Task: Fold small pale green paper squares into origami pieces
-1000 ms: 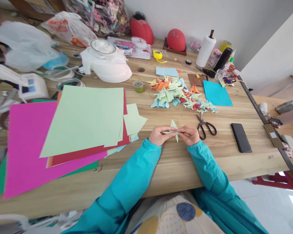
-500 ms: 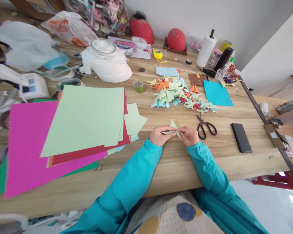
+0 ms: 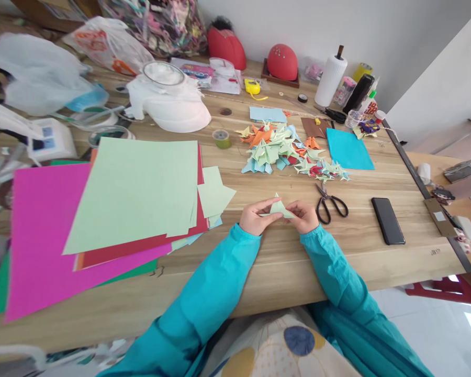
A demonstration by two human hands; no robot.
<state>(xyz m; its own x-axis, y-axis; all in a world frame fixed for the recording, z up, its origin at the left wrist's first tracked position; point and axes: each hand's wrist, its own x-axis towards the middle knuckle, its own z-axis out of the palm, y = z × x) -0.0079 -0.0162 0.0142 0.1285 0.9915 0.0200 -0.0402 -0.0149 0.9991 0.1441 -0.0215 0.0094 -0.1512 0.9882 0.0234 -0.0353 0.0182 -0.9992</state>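
Between my hands, just above the wooden table (image 3: 259, 277), is a small folded piece of pale green paper (image 3: 281, 208) with one point facing up. My left hand (image 3: 256, 216) pinches its left side, thumb in front and fingers behind. The fingers of my right hand (image 3: 304, 215) close on its lower right corner. Close beside my right hand lie black-handled scissors (image 3: 329, 201). Beyond both hands is a heap of folded paper figures (image 3: 272, 149) in pale green, orange, blue and red.
Large coloured sheets (image 3: 133, 188) are stacked at left, with smaller green pieces (image 3: 215, 196) beside them. A black phone (image 3: 388, 221) lies at right. Behind the heap are a blue square sheet (image 3: 350, 148), a tape roll (image 3: 221, 139) and a yellow tape measure (image 3: 253, 87).
The green paper has turned in my fingers and now shows a broader triangular face. My right fingers have shifted slightly right and down along it; my left hand stays nearly in place.
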